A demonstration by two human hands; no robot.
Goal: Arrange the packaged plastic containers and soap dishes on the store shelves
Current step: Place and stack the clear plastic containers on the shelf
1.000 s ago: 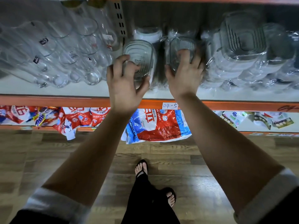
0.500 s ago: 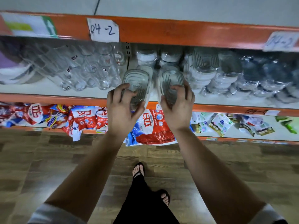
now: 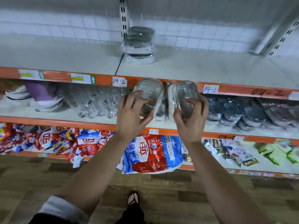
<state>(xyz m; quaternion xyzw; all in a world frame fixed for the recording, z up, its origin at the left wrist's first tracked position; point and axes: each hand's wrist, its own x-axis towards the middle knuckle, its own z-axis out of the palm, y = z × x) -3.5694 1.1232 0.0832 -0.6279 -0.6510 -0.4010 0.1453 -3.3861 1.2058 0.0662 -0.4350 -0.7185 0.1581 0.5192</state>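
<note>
Glass tumblers (image 3: 97,102) lying on the middle shelf (image 3: 56,119) at far left. Left hand (image 3: 131,114) clamped around one wrapped clear soap dish (image 3: 149,92), right hand (image 3: 191,118) around another wrapped soap dish (image 3: 184,92), both raised before the orange "04-2" shelf edge (image 3: 239,90). Stacked wrapped containers (image 3: 139,46) upright on the upper shelf (image 3: 210,70); dark wrapped containers (image 3: 234,115) at right.

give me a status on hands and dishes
Left hand shut on left dish; right hand shut on right dish. Both raised before top shelf. One wrapped stack there, rest bare.
</note>
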